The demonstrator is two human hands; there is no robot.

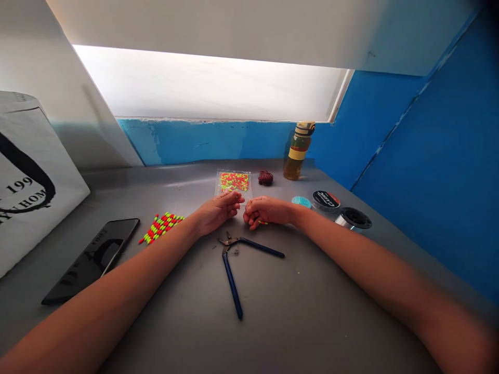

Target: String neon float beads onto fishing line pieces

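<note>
My left hand (222, 210) is held in front of the clear bag of red and yellow-green beads (234, 182), its fingers curled together, but what is between them is too small to name. Close beside it, my right hand (263, 212) is closed, with a few yellow-green beads (263, 223) showing at its underside. Just below both hands lie pliers (233, 242) with spread blue handles. A patch of joined red and yellow-green beads (162, 226) rests left of my left wrist.
A black phone (93, 262) and a white printed bag (35, 176) are at left. Behind the hands are dark red yarn (265, 178) and a bottle (298, 153). To the right are a turquoise disc (301, 202), a round labelled spool (326, 200) and a black-rimmed spool (355, 218).
</note>
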